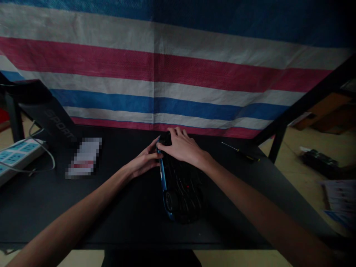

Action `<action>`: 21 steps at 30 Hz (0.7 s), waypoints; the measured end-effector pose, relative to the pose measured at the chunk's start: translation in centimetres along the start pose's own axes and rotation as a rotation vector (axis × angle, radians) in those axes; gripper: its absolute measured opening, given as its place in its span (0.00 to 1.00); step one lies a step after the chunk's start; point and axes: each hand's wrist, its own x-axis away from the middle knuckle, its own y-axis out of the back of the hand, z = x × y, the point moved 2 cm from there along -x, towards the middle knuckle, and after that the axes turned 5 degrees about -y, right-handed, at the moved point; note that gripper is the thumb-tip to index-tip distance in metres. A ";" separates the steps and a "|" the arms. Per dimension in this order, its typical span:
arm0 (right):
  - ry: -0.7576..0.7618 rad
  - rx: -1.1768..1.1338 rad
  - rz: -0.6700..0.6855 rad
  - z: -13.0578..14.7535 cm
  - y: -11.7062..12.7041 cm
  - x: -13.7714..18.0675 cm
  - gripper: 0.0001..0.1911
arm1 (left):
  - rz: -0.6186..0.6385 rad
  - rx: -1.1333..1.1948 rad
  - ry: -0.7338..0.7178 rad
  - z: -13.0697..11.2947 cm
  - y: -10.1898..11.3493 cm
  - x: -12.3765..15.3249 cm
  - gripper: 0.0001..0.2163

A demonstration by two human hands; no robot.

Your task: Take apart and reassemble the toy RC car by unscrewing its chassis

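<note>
A blue toy car (179, 185) lies upside down on the black table (111, 207), its dark underside and wheels facing up. My left hand (144, 160) grips the car's blue left side near the far end, fingers curled against it. My right hand (182, 146) rests over the far end of the car, fingers bent down onto it. The fingertips of both hands meet at the car's far left corner. What lies under my right palm is hidden.
A screwdriver (240, 152) lies on the table to the right of the car. A blurred white card (85, 157) sits to the left, beside a black box (47, 111). A power strip (16, 157) with a cable is at the far left. A striped tarp (178, 74) hangs behind.
</note>
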 end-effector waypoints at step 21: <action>-0.004 -0.482 0.038 -8.3 6.1 6.5 0.19 | -0.011 -0.130 0.024 -1.4 0.4 0.0 0.37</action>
